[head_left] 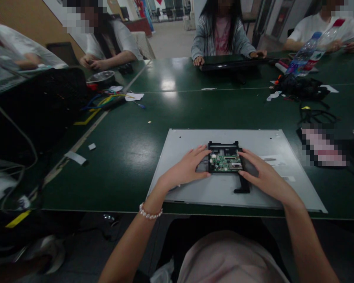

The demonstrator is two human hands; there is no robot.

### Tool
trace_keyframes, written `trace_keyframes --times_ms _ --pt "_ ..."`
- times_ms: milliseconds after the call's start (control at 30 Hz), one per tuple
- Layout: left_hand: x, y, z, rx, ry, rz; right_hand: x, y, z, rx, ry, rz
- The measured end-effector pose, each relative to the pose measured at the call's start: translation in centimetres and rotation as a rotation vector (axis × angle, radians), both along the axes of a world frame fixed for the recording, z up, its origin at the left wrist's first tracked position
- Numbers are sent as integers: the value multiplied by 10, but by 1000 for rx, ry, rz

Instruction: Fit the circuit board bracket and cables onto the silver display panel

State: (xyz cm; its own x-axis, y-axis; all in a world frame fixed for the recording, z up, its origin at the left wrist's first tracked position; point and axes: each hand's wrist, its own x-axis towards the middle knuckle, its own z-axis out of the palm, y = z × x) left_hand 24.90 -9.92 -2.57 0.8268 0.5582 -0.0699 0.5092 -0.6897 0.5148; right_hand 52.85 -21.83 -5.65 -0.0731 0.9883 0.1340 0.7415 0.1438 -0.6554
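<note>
A black plastic bracket (223, 144) carrying a green circuit board (224, 162) lies on the back of a flat grey display panel (183, 192). My left hand (187, 165) grips the bracket's left edge, thumb at the near corner and fingers toward the far side. On the opposite edge, my right hand (262, 171) holds it in the same way between thumb and fingers. A black arm of the bracket extends toward me near the right thumb. Thin cables beside the left hand are partly hidden by it.
The panel lies at the near edge of the green table (120, 169). A phone (324, 147) is to its right, with black cables (318, 116) behind. Bottles (303, 59) stand farther back. Dark equipment (32, 114) fills the left side. Several people sit around the table.
</note>
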Motion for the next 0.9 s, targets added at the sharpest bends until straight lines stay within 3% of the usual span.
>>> trace_keyframes --times_ms 500,700,800,900 --pt "-10 0 -2 46 9 12 -10 -2 4 8 23 -31" --pt "-17 -10 8 58 29 17 -20 -8 9 21 58 -104" --pt "-36 0 21 111 -8 80 -22 -11 9 29 77 -157" --pt "-81 30 33 238 10 275 -22 -13 9 35 90 -195"
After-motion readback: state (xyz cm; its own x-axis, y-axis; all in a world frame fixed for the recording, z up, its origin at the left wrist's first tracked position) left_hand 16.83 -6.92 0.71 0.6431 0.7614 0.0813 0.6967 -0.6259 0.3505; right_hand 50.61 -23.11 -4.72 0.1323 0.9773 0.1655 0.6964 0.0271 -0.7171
